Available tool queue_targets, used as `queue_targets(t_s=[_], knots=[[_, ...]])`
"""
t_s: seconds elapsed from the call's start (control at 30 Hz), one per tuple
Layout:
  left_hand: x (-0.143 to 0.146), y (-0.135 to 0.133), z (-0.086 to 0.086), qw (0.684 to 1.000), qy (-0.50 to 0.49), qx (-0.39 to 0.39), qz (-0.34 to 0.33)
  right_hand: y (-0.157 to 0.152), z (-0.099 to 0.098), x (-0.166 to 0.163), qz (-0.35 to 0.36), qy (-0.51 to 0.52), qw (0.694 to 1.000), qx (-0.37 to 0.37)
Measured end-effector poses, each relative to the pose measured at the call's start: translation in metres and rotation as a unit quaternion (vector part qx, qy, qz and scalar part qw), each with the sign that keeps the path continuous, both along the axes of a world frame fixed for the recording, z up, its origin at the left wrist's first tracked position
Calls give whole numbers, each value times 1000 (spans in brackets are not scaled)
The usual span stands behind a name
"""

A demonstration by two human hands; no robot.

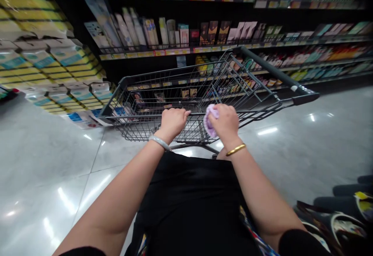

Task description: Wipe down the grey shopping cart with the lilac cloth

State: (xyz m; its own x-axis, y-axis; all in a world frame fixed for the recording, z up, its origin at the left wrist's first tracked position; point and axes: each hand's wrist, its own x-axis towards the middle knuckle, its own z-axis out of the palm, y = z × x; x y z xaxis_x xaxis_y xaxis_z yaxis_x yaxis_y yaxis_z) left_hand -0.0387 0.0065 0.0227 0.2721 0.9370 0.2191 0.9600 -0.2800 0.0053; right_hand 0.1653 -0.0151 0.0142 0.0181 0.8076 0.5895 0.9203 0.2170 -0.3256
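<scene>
Lilac cloth [210, 121] sits clutched in our right hand [225, 122] at the cart [122, 80] rim, left hand [172, 122] clenched there; pushing may roll it away (slick floor [43, 162]).

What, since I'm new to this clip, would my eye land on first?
The dark wire shopping cart in the middle, with both hands on its near edge: the left hand grips it bare, while the right hand clutches a lilac cloth against it. Behind it run dark shelves packed with products, and stacked boxes rise at the left above a glossy floor.
</scene>
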Motion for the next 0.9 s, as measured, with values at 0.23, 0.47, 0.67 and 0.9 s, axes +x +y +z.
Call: queue_targets(t_s=[0.23,0.47,0.67,0.9], knots=[[17,-2,-2,1000,-6,6,-10,6,-2,-34,73,-12,997,7],[38,-4,-1,999,-31,4,-38,7,-1,24,-38,-12,999,-2],[24,-2,8,998,-5,12,-67,4,-12,33,-77,27,996,30],[34,2,-4,999,21,-11,-36,4,-86,-5,59,50,996,41]])
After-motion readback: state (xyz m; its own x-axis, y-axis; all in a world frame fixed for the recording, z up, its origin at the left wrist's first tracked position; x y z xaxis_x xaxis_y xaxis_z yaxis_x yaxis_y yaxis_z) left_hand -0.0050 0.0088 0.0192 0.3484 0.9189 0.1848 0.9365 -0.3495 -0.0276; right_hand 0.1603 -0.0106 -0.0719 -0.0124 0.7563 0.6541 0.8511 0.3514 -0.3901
